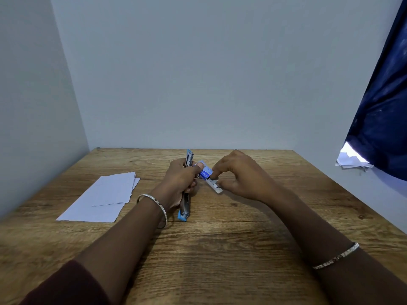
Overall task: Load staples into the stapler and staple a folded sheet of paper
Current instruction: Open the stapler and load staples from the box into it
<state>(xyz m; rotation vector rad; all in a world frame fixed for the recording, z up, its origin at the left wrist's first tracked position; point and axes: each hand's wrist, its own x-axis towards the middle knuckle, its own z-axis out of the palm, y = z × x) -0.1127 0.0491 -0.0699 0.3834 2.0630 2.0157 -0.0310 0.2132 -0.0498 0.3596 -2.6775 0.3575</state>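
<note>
My left hand [181, 182] grips a blue and metal stapler [185, 211], swung open into one long line, above the wooden table [220, 249]. Its thumb also pins a small blue and white staple box [206, 172]. My right hand [240, 177] pinches the box's white inner tray [214, 186], which is slid part way out toward me. Grey staple strips show inside the tray. Several white paper sheets [103, 197] lie flat on the table to the left of my left hand, the upper ones smaller than the bottom one.
The table stands in a corner, with grey walls at the left and behind. A dark blue curtain [383, 117] hangs at the right, with some white papers [352, 160] under its lower edge. Both wrists wear thin bracelets.
</note>
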